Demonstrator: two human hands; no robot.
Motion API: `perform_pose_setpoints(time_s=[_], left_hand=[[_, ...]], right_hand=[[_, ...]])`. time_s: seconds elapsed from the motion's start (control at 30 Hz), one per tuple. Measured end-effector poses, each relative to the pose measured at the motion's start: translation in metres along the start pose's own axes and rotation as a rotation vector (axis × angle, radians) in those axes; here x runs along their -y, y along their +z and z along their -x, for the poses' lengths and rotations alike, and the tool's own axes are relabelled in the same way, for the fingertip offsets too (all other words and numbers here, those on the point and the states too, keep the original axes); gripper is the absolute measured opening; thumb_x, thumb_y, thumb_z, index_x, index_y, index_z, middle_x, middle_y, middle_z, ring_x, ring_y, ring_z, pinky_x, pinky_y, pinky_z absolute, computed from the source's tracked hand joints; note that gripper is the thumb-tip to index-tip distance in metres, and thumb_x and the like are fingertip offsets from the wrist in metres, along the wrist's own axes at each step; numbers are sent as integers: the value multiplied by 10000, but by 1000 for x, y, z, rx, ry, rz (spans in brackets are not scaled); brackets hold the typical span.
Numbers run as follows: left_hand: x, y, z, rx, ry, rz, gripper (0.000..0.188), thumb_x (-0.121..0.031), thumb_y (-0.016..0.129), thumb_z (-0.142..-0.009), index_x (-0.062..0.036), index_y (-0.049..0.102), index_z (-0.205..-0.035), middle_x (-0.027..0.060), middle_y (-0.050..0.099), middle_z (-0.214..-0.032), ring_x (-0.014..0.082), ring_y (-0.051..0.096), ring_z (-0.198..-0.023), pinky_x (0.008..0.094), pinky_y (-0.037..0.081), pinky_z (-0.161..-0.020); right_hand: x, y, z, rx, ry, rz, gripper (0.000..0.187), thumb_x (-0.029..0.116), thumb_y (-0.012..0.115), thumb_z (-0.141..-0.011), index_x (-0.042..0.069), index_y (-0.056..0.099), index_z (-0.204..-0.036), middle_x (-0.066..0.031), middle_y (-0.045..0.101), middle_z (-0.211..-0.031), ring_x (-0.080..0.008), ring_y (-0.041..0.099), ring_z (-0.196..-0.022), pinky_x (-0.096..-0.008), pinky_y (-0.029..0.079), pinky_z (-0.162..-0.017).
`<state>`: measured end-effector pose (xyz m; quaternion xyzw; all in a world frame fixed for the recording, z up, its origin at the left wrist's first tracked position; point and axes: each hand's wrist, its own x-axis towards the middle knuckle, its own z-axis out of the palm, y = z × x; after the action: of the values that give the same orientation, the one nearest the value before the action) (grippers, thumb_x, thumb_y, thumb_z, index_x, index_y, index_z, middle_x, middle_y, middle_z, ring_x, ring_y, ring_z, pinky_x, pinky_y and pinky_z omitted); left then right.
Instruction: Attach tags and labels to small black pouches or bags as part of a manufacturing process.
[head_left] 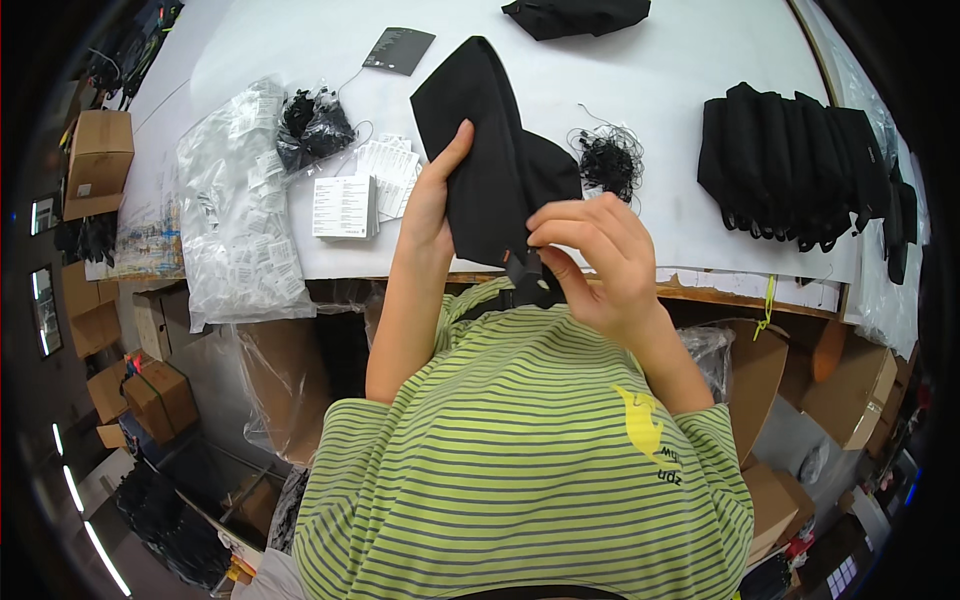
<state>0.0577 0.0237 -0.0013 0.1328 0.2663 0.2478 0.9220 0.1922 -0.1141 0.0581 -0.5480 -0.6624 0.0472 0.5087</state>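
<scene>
Black fabric piece (490, 150) is lifted off the white table (660, 80) so its lower end faces the person. Left hand (430, 205) clasps its 9 o'clock edge to steady it, while right hand (590, 260) fingers pinch the small tab (520, 265) at 6 o'clock.

Plastic bag (235, 215) left on table (650, 90), cards (345, 206) beside it, folded stack (790, 160) right.

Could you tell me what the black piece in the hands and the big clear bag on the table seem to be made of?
Black piece: looks like soft matte fabric, since it folds and drapes limply between the left hand and right hand. Clear bag: probably thin plastic film, being glossy, crinkled and see-through over the small white packets inside.
</scene>
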Motion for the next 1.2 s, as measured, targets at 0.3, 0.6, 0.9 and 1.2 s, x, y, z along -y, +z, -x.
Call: perform_pose_setpoints(time_s=[0.3, 0.6, 0.9, 1.2], left_hand=[[35, -8, 43, -80, -13, -92, 440, -122, 642, -857, 36, 465, -1227, 142, 593, -1101, 236, 632, -945, 360, 563, -774], [14, 4, 38, -150, 161, -248, 470, -81, 689, -783, 33, 495, -1195, 133, 616, -1047, 223, 645, -890, 326, 554, -769], [2, 19, 36, -144, 202, -514, 496, -44, 739, -719, 35, 537, -1164, 122, 622, -1066, 197, 628, -924, 298, 516, -822], [22, 28, 47, 90, 55, -594, 562, -11, 774, -675, 43, 534, -1180, 107, 628, -1057, 177, 615, -940, 298, 512, -821]], right_hand=[[-16, 0, 23, -32, 428, -305, 151, -33, 639, -753, 71, 635, -863, 7, 641, -841, -98, 499, -628, -238, 361, -539], [-13, -7, -5, 63, 273, -198, 129, 21, 695, -710, 53, 625, -814, -11, 608, -795, -149, 516, -661, -265, 391, -556], [-11, -25, -7, 257, -29, 213, 173, 64, 705, -679, 78, 616, -827, -9, 547, -711, -187, 527, -645, -301, 422, -537], [-26, -35, -27, -67, 78, 205, 179, -22, 701, -684, 75, 633, -818, -38, 576, -679, -206, 526, -609, -289, 405, -522]])
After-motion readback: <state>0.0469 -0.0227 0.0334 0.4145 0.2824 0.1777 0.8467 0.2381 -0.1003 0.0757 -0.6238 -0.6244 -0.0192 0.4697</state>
